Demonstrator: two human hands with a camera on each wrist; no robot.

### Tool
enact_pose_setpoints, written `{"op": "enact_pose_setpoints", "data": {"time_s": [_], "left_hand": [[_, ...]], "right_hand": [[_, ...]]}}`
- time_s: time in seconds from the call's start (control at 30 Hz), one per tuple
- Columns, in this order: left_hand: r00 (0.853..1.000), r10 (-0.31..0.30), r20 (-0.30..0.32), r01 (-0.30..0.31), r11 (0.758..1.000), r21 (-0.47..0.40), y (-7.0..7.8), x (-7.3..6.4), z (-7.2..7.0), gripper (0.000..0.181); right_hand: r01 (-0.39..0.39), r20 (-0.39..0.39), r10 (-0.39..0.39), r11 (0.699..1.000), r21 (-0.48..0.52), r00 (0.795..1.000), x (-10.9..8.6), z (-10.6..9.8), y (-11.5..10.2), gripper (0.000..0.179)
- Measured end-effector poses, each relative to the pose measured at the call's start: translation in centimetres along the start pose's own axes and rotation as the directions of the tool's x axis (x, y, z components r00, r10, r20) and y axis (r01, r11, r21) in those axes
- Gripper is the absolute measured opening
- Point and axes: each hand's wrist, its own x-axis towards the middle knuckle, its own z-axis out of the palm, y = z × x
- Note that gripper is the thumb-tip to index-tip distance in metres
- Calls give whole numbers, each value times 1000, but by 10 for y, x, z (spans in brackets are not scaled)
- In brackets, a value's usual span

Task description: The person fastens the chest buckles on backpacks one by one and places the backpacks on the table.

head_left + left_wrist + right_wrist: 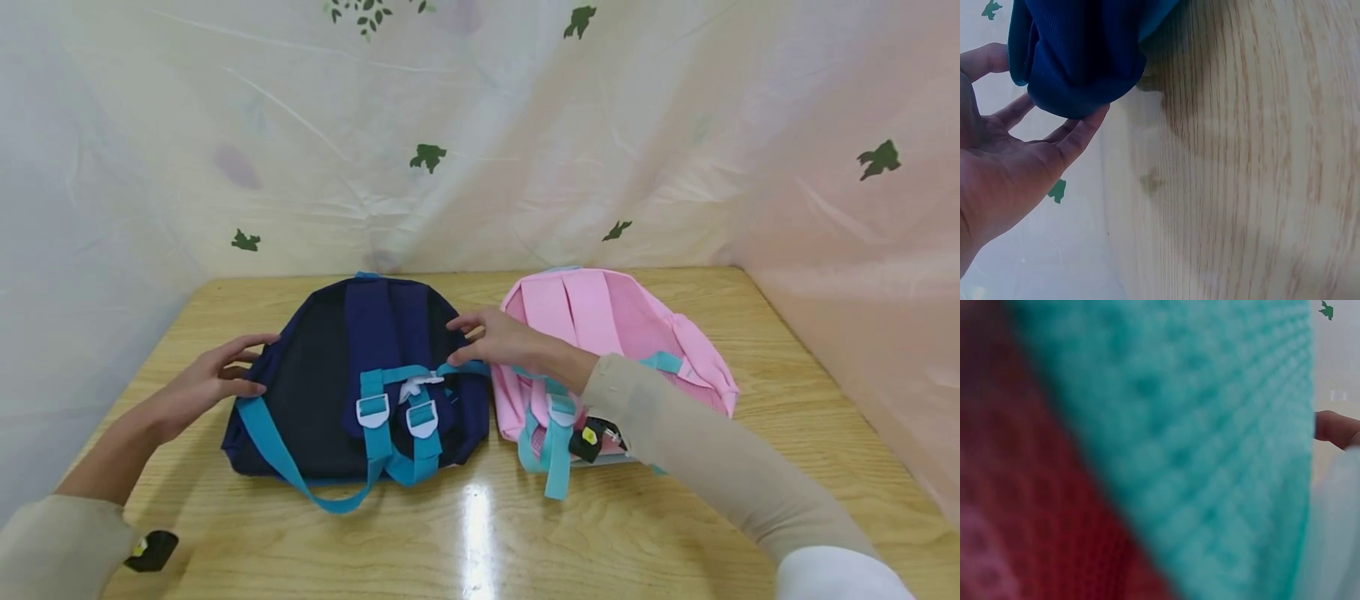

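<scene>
A navy backpack (311, 375) with turquoise straps and white buckles lies back side up on the table. At its left edge is my left hand (197, 383), thumb apart from the fingers. In the left wrist view, fingertips of the left hand (1022, 140) touch the rounded side of the navy backpack (1085, 62). My right hand (510, 337) reaches over a pink backpack (633, 308) to the navy one's right edge, fingers slightly bent; whether they touch it is hard to tell. A blurred turquoise strap (1210, 425) of the pink backpack covers most of the right wrist view.
The wooden table (360, 550) carries both backpacks side by side. Pale sheeting (315, 192) with green leaf-like prints stands behind and along both sides. A turquoise strap (273, 446) loops over the navy backpack's front edge, and another strap end (557, 479) hangs from the pink one.
</scene>
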Motion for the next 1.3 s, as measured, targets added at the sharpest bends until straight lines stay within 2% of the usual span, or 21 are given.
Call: {"op": "enact_pose_setpoints", "data": {"time_s": [0.27,0.5,0.63,0.73,0.83,0.9,0.97,1.07,1.13,1.23,1.3], "left_hand": [[1000,-15,4,15,1000,7,3,0,1,68],[1000,-24,8,23,999,28,4,1,0,67],[999,-21,-46,25,996,81,10,1,1,66],[992,30,-120,-14,991,131,19,2,6,62],[973,125,-193,-91,979,180,30,3,14,57],[956,199,-217,-155,966,206,38,5,20,53],[935,277,-223,-221,943,247,45,7,26,49],[903,382,-194,-317,900,299,58,11,35,43],[888,429,-164,-362,873,326,67,15,41,39],[872,474,-122,-411,845,342,80,20,50,36],[866,490,-97,-435,835,337,87,23,56,34]], "right_hand": [[2,13,-1,999,-35,1000,-1,0,-2,62],[-2,10,2,1000,-16,1000,-1,-2,-1,62],[24,8,-24,1000,-20,1000,-1,-5,-2,62],[70,-12,-71,997,-42,997,-2,-7,-5,62],[134,-38,-137,988,-74,990,-6,-7,-10,60],[172,-48,-177,980,-100,983,-8,-6,-14,57],[208,-49,-215,971,-116,975,-9,-5,-16,54],[249,-44,-256,961,-121,966,-11,-3,-18,51],[266,-38,-272,957,-119,962,-12,-3,-19,49],[286,-25,-291,950,-125,956,-12,-3,-19,46],[293,-16,-298,947,-130,955,-12,-3,-18,45]]}}
